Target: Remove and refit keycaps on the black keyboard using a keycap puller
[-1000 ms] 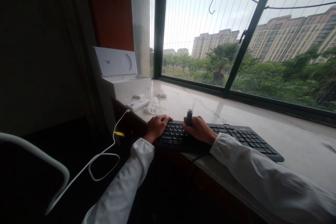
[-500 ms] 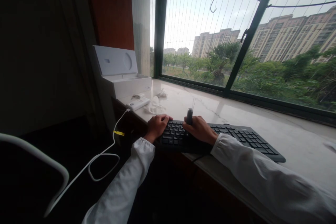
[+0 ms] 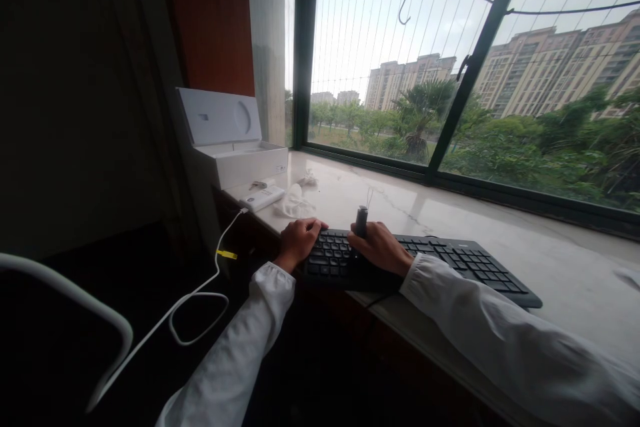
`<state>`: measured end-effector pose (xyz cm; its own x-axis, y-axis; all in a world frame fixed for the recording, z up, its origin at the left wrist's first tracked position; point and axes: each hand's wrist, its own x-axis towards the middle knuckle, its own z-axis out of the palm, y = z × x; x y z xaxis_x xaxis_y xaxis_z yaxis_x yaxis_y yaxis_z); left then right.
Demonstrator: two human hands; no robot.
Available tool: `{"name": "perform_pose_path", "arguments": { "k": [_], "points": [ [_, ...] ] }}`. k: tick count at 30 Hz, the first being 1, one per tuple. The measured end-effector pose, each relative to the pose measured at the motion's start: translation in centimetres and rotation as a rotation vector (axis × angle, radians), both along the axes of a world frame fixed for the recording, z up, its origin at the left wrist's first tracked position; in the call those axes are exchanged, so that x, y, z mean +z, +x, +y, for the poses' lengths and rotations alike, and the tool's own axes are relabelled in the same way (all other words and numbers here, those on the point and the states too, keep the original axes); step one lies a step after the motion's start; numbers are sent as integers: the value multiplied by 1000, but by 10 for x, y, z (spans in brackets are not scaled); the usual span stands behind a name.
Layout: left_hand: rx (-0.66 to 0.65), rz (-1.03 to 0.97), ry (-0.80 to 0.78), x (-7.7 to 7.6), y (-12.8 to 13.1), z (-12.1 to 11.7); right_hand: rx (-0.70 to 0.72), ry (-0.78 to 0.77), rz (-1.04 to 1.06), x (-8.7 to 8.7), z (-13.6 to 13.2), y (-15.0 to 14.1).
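Note:
A black keyboard (image 3: 463,265) lies at a slant along the front of the white marble sill. My left hand (image 3: 300,239) is closed around its left end, thumb along the back edge. In my right hand (image 3: 380,245) is a black-handled keycap puller (image 3: 361,217), gripped upright with its two thin wires pointing up. Its lower end is down at the keys on the left half of the keyboard; my fist and shadow hide what it touches there.
An open white box (image 3: 250,163) stands at the sill's left end. Before it sit a white power bank (image 3: 262,198) with a white cable (image 3: 217,267) hanging off the edge, and crumpled clear plastic (image 3: 296,203). A window (image 3: 380,47) rises behind the sill.
Both hands keep their grips, with almost no movement. The view has shifted very slightly.

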<state>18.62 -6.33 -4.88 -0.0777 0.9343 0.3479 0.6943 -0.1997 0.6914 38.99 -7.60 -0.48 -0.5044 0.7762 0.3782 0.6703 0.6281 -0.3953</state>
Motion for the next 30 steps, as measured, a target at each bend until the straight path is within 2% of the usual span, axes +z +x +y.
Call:
{"name": "perform_pose_path", "arguments": {
  "k": [13,30],
  "points": [
    [12,4,-7,3,1,-2,-79,-139,36,-3,8,1],
    [-1,-5,-10,3,1,-3,-96,-188,81,-2,8,0]
  ]
}}
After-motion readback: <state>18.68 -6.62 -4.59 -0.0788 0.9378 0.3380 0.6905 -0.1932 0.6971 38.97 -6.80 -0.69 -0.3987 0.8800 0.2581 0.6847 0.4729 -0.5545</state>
